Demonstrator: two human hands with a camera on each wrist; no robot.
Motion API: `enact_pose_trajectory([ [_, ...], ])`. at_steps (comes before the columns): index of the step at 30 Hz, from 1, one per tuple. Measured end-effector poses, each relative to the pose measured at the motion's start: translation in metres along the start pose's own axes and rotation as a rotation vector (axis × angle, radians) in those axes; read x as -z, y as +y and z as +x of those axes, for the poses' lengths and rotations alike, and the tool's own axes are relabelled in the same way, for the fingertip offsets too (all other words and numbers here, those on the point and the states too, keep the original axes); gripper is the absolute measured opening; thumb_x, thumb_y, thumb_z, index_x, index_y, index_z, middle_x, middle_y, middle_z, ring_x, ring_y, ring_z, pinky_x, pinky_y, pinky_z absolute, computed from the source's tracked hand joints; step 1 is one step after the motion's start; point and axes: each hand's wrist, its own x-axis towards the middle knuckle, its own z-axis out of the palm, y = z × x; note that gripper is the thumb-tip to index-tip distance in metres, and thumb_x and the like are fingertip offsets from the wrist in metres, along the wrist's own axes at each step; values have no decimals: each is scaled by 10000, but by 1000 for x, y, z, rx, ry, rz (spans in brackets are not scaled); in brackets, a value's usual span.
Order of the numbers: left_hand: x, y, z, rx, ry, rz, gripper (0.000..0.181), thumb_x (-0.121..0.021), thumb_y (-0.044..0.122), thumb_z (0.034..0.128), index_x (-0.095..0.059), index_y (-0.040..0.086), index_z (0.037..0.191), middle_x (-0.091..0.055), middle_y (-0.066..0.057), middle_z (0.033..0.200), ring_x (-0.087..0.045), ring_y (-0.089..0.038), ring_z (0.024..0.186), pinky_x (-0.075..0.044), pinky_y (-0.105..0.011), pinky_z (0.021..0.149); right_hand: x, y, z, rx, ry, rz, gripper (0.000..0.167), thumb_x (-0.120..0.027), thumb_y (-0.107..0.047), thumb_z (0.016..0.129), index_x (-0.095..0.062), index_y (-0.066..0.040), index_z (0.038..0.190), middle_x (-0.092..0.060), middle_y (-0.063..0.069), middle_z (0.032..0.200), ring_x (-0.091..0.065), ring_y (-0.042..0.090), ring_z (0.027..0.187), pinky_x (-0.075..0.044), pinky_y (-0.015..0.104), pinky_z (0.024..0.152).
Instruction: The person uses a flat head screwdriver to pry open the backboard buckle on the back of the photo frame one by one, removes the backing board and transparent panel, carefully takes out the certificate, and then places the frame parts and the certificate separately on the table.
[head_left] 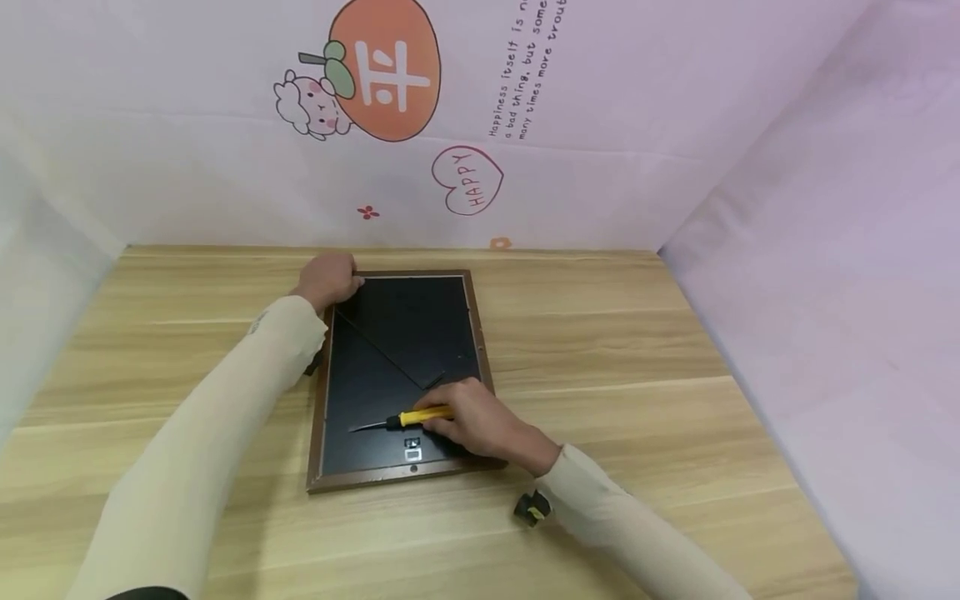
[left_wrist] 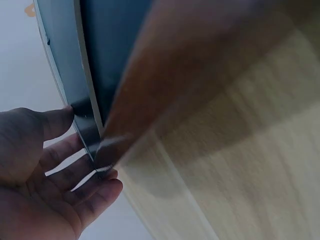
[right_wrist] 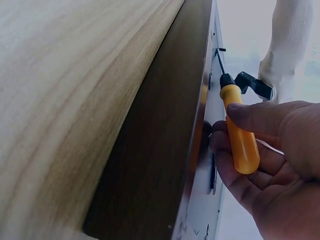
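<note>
A picture frame [head_left: 318, 433] with a brown wooden border lies on the table, its black back panel [head_left: 397, 333] facing up. My left hand [head_left: 327, 279] grips the frame's far left corner. In the left wrist view, the left thumb [left_wrist: 57, 122] lies on the panel side while the fingers go round the outer edge. Over the near part of the panel, my right hand [head_left: 474, 421] holds a screwdriver [head_left: 426, 415] by its yellow handle, between thumb and fingers. The thin metal shaft points left, low over the panel; whether its tip touches cannot be told.
Near the frame's lower edge sits a small metal hanger [head_left: 413, 450] on the panel. A thin line runs diagonally across the panel to a short dark strip [head_left: 433, 380]. The wood-grain table [head_left: 600, 333] meets a printed white backdrop [head_left: 600, 100] behind and at both sides.
</note>
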Motion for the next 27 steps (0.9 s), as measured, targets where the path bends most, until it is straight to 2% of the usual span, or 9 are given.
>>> enact_pose_trajectory([
  [3,3,0,1,23,26,5,321,-531,228,994,-639,-35,845,-608,-153,772,-549,-284,722,-491,-422,688,0,-1,1,13,1,-7,241,-671,-190,944,-721,-140,1174,-728,-6,1143,-671,88,1010,-548,223,865],
  [5,3,-1,2,20,42,6,350,-541,233,991,-626,-15,760,-561,-113,684,-530,-271,677,-469,-399,659,0,-2,2,21,0,-14,244,-671,-191,944,-720,-140,1178,-727,-5,1146,-672,92,1016,-549,225,868],
  [7,3,-2,4,-1,56,11,348,-551,235,991,-672,-29,799,-618,-142,716,-581,-296,717,-503,-412,701,0,-3,2,23,1,-19,245,-671,-192,944,-719,-142,1179,-727,-5,1147,-673,92,1015,-549,227,870],
  [9,2,-3,5,-28,59,8,327,-550,232,996,-711,-49,947,-690,-199,877,-632,-346,844,-530,-452,805,1,-3,3,20,0,-20,247,-672,-192,943,-719,-143,1180,-727,-6,1148,-672,91,1012,-549,226,869],
  [11,2,-4,7,-50,54,5,333,-546,231,1002,-698,-48,1101,-698,-226,1072,-638,-380,987,-518,-492,907,1,-4,3,15,0,-17,246,-675,-193,941,-720,-144,1179,-728,-8,1145,-671,88,1008,-549,227,871],
  [13,1,-4,7,-58,45,3,351,-540,235,1010,-677,-49,1164,-679,-235,1154,-629,-390,1049,-502,-506,946,1,-4,3,9,-2,-10,246,-676,-192,941,-721,-144,1178,-728,-8,1144,-670,87,1007,-549,229,873],
  [19,-2,-8,7,-45,54,4,337,-562,250,1006,-703,-45,1088,-699,-219,1050,-633,-345,908,-519,-475,858,2,-4,3,-6,-15,1,245,-676,-191,941,-721,-142,1176,-727,-6,1146,-664,81,999,-547,233,883],
  [27,-9,-20,5,2,86,-38,318,-597,271,988,-718,-16,926,-667,-141,841,-554,-262,742,-479,-387,691,2,3,3,-23,-18,4,245,-677,-188,939,-720,-146,1177,-726,-7,1144,-662,80,996,-548,237,881],
])
